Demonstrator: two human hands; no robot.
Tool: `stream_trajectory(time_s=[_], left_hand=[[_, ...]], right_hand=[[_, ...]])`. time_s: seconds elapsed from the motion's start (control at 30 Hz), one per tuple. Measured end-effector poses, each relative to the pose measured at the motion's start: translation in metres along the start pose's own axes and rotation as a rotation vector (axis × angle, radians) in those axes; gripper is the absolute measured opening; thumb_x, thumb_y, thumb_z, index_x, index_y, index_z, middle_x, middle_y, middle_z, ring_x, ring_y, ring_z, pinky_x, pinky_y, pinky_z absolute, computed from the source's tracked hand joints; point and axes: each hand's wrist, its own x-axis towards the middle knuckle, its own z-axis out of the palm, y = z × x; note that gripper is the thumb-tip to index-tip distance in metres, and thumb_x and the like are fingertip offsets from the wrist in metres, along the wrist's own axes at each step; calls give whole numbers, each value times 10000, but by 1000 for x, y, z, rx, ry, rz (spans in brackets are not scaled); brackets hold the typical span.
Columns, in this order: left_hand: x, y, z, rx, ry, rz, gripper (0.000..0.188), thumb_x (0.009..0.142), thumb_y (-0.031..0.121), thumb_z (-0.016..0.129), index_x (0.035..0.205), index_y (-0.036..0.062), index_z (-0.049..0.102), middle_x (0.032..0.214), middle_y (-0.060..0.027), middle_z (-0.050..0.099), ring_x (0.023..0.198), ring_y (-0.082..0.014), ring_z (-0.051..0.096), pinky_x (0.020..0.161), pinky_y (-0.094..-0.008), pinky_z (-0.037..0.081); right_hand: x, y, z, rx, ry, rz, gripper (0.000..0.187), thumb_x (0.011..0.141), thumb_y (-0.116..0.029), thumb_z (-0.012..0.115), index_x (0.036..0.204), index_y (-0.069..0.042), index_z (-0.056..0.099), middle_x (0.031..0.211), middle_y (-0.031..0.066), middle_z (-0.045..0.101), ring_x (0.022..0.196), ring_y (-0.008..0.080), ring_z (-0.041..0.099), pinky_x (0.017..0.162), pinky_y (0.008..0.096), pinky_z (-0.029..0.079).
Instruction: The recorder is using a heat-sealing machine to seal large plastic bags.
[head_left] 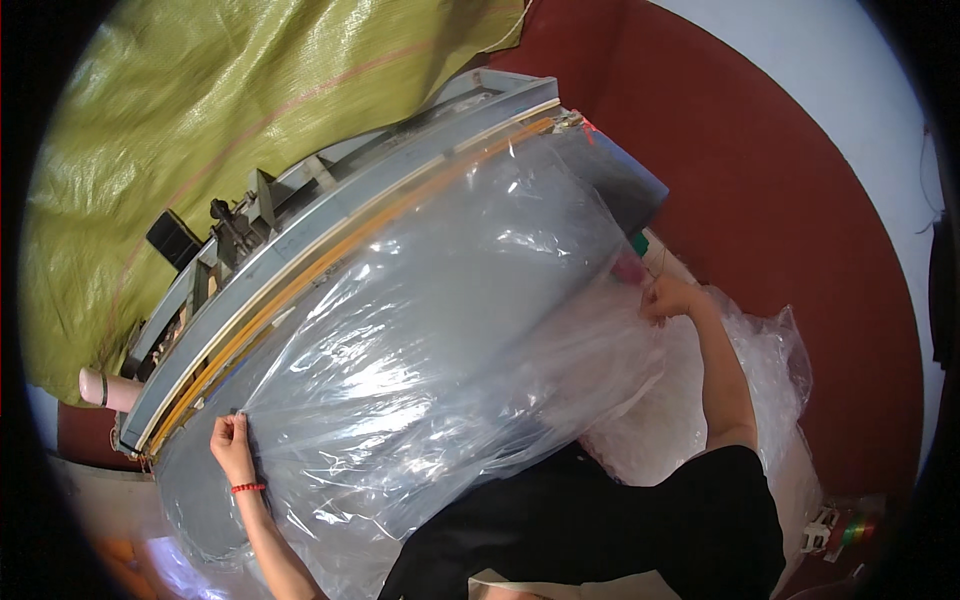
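A wide sheet of clear plastic film [430,340] spreads over a grey tabletop [195,490], wrinkled and shining. My left hand [232,447], with a red bead bracelet at the wrist, pinches the film's left edge beside the machine's long bar. On the right, my right hand [670,298] is closed on the film's other edge, fingers curled. Along the far side of the table runs a long grey metal bar [340,205] of a machine, with an orange strip [330,258] along its near side. The film reaches up to that strip.
Yellow-green woven sheeting [230,90] hangs behind the machine. A pink cylinder [108,389] lies at the bar's left end, and a black box [174,240] sits behind it. More clear film [770,370] is heaped to my right. Coloured tape rolls [855,530] are at lower right.
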Motion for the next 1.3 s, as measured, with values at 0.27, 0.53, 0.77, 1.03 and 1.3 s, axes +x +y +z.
stream_trajectory(time_s=[0.27,0.53,0.77,1.03,1.3], left_hand=[[2,12,9,85,-40,58,157,813,77,588,685,50,501,632,70,435,574,-16,352,527,-162,306],[3,5,9,42,-41,35,150,810,69,588,690,51,499,647,68,440,584,-16,364,527,-165,310],[3,-1,1,74,-47,78,180,815,104,595,680,50,489,630,70,424,576,-27,338,527,-166,297],[2,5,7,61,-29,61,195,808,116,609,671,43,491,624,65,424,581,-32,338,532,-169,304],[4,-3,4,40,-27,89,179,813,102,595,687,34,489,630,63,422,582,-28,341,530,-172,309]], right_hand=[[-15,-63,-50,-885,368,99,152,630,-193,677,735,-85,656,694,78,622,664,240,599,605,327,474],[77,-144,-6,-642,951,-857,448,791,-309,556,1173,-90,477,1262,114,415,1192,268,361,934,425,313],[85,-119,2,-266,1082,-615,267,794,-321,559,908,-83,598,960,74,594,968,258,516,819,432,365],[101,-132,-19,-162,1175,-59,248,740,-309,630,711,-68,583,800,83,599,756,290,589,635,382,458],[105,-117,-4,-44,1357,-174,253,691,-293,664,715,-49,603,833,104,563,859,277,540,708,368,464]])
